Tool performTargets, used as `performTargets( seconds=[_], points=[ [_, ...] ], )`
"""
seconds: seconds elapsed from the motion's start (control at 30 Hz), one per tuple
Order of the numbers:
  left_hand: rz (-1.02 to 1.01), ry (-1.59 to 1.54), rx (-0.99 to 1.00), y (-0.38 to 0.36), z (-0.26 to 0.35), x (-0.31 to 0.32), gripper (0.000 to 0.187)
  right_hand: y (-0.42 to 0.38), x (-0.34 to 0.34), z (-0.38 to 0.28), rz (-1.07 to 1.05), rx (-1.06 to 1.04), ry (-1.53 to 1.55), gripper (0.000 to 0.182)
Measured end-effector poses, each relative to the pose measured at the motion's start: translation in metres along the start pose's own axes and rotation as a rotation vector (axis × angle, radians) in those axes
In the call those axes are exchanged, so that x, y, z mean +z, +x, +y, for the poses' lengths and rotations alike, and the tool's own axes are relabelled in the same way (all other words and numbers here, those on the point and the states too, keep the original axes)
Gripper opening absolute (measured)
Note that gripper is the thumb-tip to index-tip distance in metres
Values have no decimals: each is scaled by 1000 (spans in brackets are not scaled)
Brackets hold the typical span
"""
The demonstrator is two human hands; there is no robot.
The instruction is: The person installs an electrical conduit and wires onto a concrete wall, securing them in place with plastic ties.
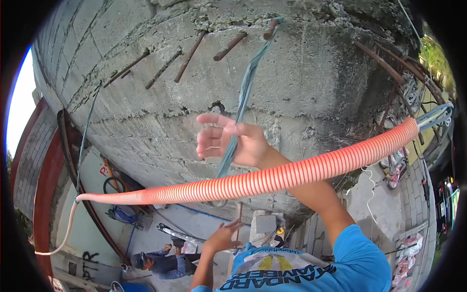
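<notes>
My right hand (241,143) is raised in front of the concrete wall, palm toward me. A teal twisted strip of cloth or plastic (249,80) runs down across its palm, with the thumb over it and the other fingers loosely curled. The strip hangs from a rusty rebar stub (272,30) and passes down behind an orange corrugated conduit (272,182). The conduit stretches across my view, in front of my right forearm. Lower down, my left hand (224,238) has its fingers spread, holding nothing, below the conduit and apart from it.
Several rebar stubs (190,56) jut from the concrete wall (311,87). Another teal tie (87,131) holds the conduit's left end. Grey cables (435,117) come out of its right end. Far below, a person in a cap (168,263) stands near a concrete block (265,224).
</notes>
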State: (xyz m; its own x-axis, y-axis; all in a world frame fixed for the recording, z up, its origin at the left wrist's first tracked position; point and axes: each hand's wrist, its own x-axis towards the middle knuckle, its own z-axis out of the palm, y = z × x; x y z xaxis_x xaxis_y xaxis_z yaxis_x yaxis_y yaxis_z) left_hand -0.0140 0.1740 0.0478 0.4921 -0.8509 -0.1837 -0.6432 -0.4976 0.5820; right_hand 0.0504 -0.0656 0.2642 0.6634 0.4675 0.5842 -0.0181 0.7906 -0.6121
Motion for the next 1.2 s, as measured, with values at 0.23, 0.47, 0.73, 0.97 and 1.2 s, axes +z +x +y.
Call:
performTargets(
  seconds=[0.23,0.47,0.73,0.97,1.2],
  points=[
    [1395,751,812,-37,193,-157,69,-50,-11,-12,653,-112,-789,69],
    [1246,945,649,7,221,-206,48,-146,88,-50,885,-774,-1700,31],
    [1596,1050,841,7,258,-267,33,-291,183,-172,1204,-1968,-2045,13],
    [1601,919,912,12,272,-331,28,-329,243,-314,1215,-990,-2368,31],
    [1707,1489,538,-1,263,-391,28,-315,254,-370,767,-489,-1772,39]
  ],
)
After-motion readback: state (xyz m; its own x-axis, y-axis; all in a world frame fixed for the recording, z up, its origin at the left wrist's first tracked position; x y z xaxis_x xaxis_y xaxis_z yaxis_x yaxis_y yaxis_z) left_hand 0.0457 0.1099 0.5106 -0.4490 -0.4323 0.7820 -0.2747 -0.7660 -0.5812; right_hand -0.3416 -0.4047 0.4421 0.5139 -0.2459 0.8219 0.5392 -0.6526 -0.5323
